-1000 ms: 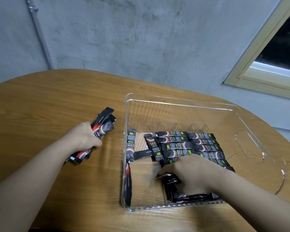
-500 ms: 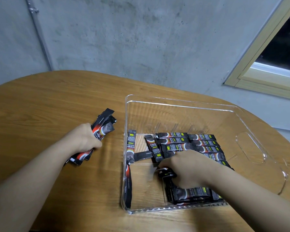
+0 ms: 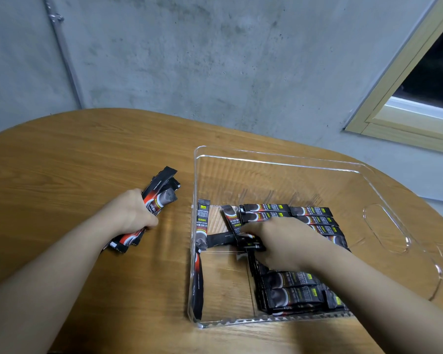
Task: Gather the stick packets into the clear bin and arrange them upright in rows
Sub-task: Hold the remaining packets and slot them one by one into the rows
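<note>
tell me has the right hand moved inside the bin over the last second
Yes. The right hand has slid away from the clear bin's near wall toward the far rows of stick packets, and slightly left.

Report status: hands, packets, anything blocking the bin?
Left hand grips a bundle of packets on the table. Right hand pinches packets inside the clear bin, beside the packed rows. One packet leans against the bin's left wall; nothing blocking.
</note>
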`<state>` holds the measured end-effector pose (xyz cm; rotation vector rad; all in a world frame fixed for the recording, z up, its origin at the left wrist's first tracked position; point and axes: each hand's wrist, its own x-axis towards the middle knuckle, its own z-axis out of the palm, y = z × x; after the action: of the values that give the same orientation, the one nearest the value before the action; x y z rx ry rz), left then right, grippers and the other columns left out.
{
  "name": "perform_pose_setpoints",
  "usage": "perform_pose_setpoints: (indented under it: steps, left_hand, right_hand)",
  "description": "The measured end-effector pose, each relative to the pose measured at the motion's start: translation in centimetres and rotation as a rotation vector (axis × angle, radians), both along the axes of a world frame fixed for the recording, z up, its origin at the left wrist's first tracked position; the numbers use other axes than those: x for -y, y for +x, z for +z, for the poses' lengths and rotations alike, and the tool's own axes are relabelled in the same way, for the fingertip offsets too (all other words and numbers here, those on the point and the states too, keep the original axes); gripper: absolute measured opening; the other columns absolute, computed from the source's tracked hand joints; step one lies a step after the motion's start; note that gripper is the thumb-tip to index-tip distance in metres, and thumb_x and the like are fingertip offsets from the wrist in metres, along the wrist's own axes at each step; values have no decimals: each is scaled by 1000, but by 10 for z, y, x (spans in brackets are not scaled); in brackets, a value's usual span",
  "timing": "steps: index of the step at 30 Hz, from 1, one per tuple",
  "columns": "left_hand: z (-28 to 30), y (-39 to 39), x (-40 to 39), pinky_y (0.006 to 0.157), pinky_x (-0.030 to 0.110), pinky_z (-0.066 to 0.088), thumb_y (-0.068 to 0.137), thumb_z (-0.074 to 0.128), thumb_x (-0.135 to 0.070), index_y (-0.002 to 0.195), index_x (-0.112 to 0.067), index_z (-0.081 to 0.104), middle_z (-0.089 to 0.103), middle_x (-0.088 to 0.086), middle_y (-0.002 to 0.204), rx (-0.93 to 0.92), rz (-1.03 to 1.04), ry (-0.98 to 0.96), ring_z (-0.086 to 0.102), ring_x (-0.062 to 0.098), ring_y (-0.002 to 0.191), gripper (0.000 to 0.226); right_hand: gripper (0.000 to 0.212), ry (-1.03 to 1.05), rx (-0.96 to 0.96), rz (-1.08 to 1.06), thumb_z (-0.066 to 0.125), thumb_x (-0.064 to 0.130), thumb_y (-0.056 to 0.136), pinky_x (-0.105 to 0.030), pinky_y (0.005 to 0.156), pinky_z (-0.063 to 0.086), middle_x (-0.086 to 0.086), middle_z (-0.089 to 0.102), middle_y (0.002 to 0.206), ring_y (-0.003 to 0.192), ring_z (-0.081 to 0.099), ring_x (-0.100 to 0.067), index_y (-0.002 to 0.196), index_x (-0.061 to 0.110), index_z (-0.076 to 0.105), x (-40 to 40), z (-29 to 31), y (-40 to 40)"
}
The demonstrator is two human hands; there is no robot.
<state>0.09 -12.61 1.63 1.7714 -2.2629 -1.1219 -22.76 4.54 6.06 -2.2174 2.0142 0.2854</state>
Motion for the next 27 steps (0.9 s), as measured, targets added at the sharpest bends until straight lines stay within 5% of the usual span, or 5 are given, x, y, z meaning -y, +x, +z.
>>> perform_pose_setpoints:
  steps: [9,13,18,21,27]
  left_hand:
    - [-1,0,2,71,42,57,68,74,-8,91,-5,54,67,19,86,14,-6,-14,68,34,77,31]
    - [-1,0,2,71,42,57,68,73,-8,94,-2,56,67,18,83,5,-5,-1,65,31,69,31]
    - [-1,0,2,70,40,56,68,73,-9,91,-6,54,67,19,87,16,-9,-9,67,34,76,30]
    - [-2,0,2,70,40,56,67,73,-9,89,-9,53,66,16,84,11,-8,-13,67,33,76,29]
    - [1,0,0,68,36,55,68,73,-9,96,-2,57,65,14,81,20,-3,-16,63,30,68,33]
  right_hand:
    - [20,138,-60,-106,49,22,78,-31,63,43,-8,62,93,89,60,-32,94,13,59,21,-13,17]
    - [20,151,20,-60,51,22,80,-29,62,37,-9,63,90,88,58,-31,98,17,59,17,-11,22]
    - [14,170,199,-78,54,26,82,-31,66,48,0,62,81,80,55,-25,94,19,55,9,-9,17]
    - [27,95,79,-108,51,30,84,-31,65,45,0,67,95,92,60,-25,110,25,59,12,-7,11]
    - [19,37,-166,-52,49,22,88,-31,61,35,-8,64,99,91,61,-32,102,16,59,23,-19,23]
